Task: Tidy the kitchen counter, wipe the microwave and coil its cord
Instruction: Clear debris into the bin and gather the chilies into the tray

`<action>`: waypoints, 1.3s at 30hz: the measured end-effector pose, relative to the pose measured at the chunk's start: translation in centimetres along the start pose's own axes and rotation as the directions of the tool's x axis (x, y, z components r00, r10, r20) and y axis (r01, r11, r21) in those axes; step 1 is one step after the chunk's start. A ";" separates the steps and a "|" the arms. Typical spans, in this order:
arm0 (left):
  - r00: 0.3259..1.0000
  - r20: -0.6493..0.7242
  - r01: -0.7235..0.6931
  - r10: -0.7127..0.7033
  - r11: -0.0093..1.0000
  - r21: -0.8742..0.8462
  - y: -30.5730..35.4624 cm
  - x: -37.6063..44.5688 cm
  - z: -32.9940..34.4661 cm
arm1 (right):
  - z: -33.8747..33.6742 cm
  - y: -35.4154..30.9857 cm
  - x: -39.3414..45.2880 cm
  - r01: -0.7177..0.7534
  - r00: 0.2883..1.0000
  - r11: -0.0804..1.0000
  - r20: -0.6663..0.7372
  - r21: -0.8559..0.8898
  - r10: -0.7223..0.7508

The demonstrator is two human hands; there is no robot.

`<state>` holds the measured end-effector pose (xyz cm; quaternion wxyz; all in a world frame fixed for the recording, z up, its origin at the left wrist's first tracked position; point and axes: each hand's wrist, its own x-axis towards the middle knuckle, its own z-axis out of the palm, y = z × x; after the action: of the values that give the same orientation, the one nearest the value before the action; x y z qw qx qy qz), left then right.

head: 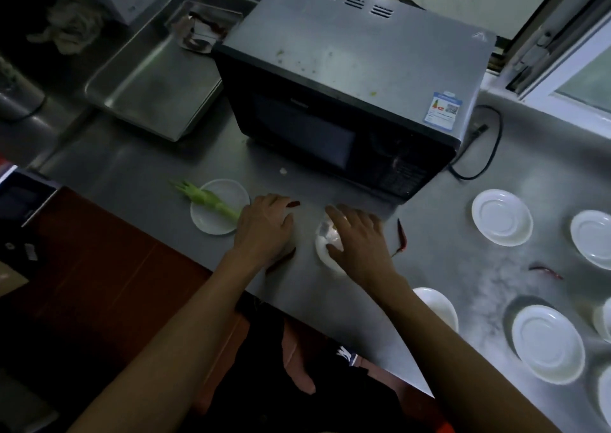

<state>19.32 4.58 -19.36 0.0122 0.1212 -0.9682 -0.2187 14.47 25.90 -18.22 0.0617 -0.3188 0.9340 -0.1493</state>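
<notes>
A grey microwave (357, 68) with food specks on its top stands on the steel counter (463, 221). Its black cord (492, 148) loops loose on the counter at its right. My left hand (264, 227) lies flat on the counter in front of the microwave, fingers spread, beside a red chili (293, 204); another chili (281, 262) pokes out under its wrist. My right hand (357, 237) rests with spread fingers on a small white saucer (325, 244). A white saucer (220, 206) to the left carries a green vegetable piece (206, 197).
Several white saucers (502, 217) lie scattered on the right, with red chilies (401, 235) among them. A steel tray (155, 78) sits left of the microwave, a crumpled cloth (71, 24) beyond it. A window frame (562, 52) is at the far right.
</notes>
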 end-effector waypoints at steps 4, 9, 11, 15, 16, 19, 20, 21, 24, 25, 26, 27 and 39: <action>0.999 0.036 -0.019 0.018 0.999 0.050 -3.7 4.5 -0.4 | 1.5 -2.5 2.9 -0.089 0.996 0.995 -0.011 -0.042 0.089; 0.992 0.101 -0.084 0.075 0.993 0.088 -6.7 9.3 0.4 | 2.6 -4.6 5.6 -0.192 0.981 0.980 -0.049 -0.057 0.189; 0.989 0.110 -0.102 0.096 0.993 0.059 -7.2 10.8 0.8 | 2.7 -5.3 6.2 -0.216 0.975 0.974 -0.067 -0.061 0.212; 0.982 0.094 -0.169 0.165 0.985 0.038 -8.1 13.0 1.9 | 3.0 -6.2 7.1 -0.270 0.961 0.961 -0.075 -0.054 0.266; 0.980 0.090 -0.180 0.176 0.983 0.035 -8.3 13.3 2.2 | 3.1 -6.4 7.3 -0.285 0.957 0.958 -0.064 -0.044 0.281; 0.976 0.091 -0.203 0.199 0.979 0.035 -8.1 14.1 2.9 | 3.5 -6.9 7.9 -0.324 0.945 0.946 -0.056 -0.022 0.323; 0.974 0.090 -0.211 0.206 0.977 0.043 -8.0 14.3 3.1 | 3.6 -7.1 8.1 -0.332 0.942 0.943 -0.062 -0.019 0.331; 0.973 0.087 -0.217 0.212 0.975 0.055 -7.9 14.4 3.3 | 3.7 -7.3 8.3 -0.341 0.938 0.940 -0.066 -0.017 0.340; 0.970 0.085 -0.234 0.226 0.967 0.101 -7.9 14.7 3.8 | 4.0 -7.4 8.8 -0.371 0.927 0.929 -0.056 -0.003 0.370; 0.969 0.096 -0.236 0.226 0.965 0.115 -8.0 14.9 3.9 | 4.0 -7.3 9.0 -0.382 0.923 0.924 -0.053 0.004 0.381; 0.969 0.106 -0.236 0.223 0.963 0.128 -8.0 15.1 3.9 | 4.1 -7.2 9.1 -0.389 0.920 0.921 -0.048 0.009 0.389; 0.969 0.110 -0.235 0.221 0.962 0.139 -8.0 15.2 3.9 | 4.0 -7.2 9.2 -0.395 0.918 0.919 -0.043 0.013 0.395; 0.954 0.121 -0.292 0.276 0.944 0.151 -9.1 15.9 4.0 | 3.9 -6.4 9.2 -0.481 0.875 0.876 -0.030 0.044 0.483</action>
<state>5.71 -5.51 -27.31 -0.0144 -0.0299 -0.9898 -0.1386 11.69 14.48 -20.06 0.0836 -0.0721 0.9822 -0.1519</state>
